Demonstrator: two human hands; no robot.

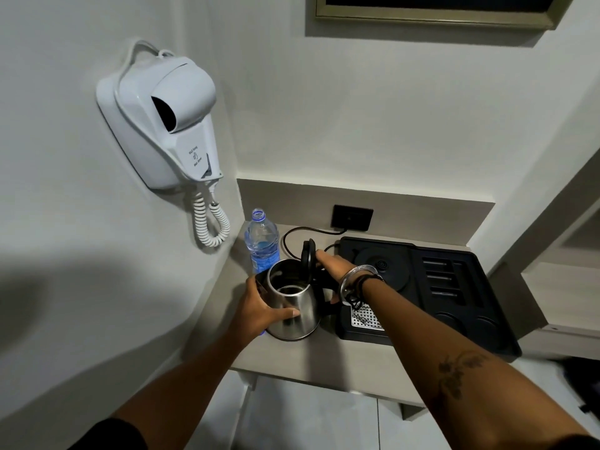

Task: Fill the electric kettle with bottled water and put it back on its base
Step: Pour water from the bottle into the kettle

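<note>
- Electric kettle [293,306]: steel body, standing upright on the worktop [324,355], just left of the black tray [461,306] and off its base.
- Kettle lid [307,256]: black, hinged, raised upright so the mouth is open; dark inside, water level cannot be told.
- Left hand [259,311]: wrapped around the left and near side of the kettle body, thumb lying across the steel front.
- Right hand [334,266]: reaching over the handle side, fingers closed on the raised lid at the hinge; bangles and dark bands on the wrist.
- Water bottle [262,243]: clear plastic with blue label, cap off, standing on the worktop in the back left corner, just behind the kettle; partly filled.
- Kettle base [383,266]: round, black, seated in the back left part of the tray, partly hidden by the right wrist.
- Tray, other fittings: slotted compartments to the right, round recesses at the near right, a perforated metal grille [365,318] at the near left.
- Power cord [298,233]: black, running from the tray to the wall socket [352,217].
- Hair dryer [165,121]: white, wall-mounted on the left, coiled cord hanging below.
</note>
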